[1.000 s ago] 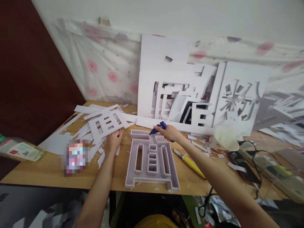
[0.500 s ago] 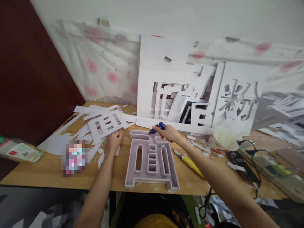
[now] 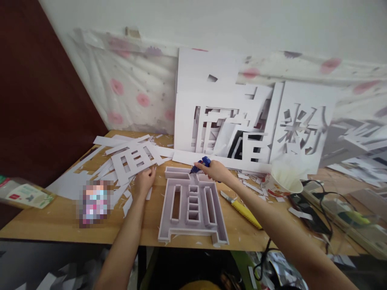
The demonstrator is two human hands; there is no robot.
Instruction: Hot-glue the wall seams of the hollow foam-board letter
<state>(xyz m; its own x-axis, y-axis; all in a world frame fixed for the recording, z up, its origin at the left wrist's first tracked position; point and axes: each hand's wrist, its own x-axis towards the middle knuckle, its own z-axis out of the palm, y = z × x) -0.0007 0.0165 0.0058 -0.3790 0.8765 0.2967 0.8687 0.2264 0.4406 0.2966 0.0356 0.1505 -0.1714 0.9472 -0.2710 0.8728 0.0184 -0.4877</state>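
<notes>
My right hand (image 3: 218,170) is closed around a blue glue gun (image 3: 202,163). Its nozzle points down at the upper part of a white foam-board character form (image 3: 163,209) with raised walls, lying flat on the table. The nozzle tip is close to the gap between the two upper walled pieces; whether it touches is too small to tell. Left of the form, my left hand (image 3: 145,180) rests with curled fingers. The inside of that fist is hidden. Right beside it lies a white cut-out sheet (image 3: 121,171) with rectangular openings.
A yellow utility knife (image 3: 246,214) lies right of the form, under my forearm. Behind it stand a paper cup (image 3: 284,186), a dark phone (image 3: 313,213) and cables. Cut-out white boards (image 3: 208,64) lean on the wall. A bottle (image 3: 28,195) lies far left. White scraps litter the wooden table (image 3: 127,229).
The view has shifted very slightly. The glue gun stays at the upper part of the form, and my left hand keeps its place.
</notes>
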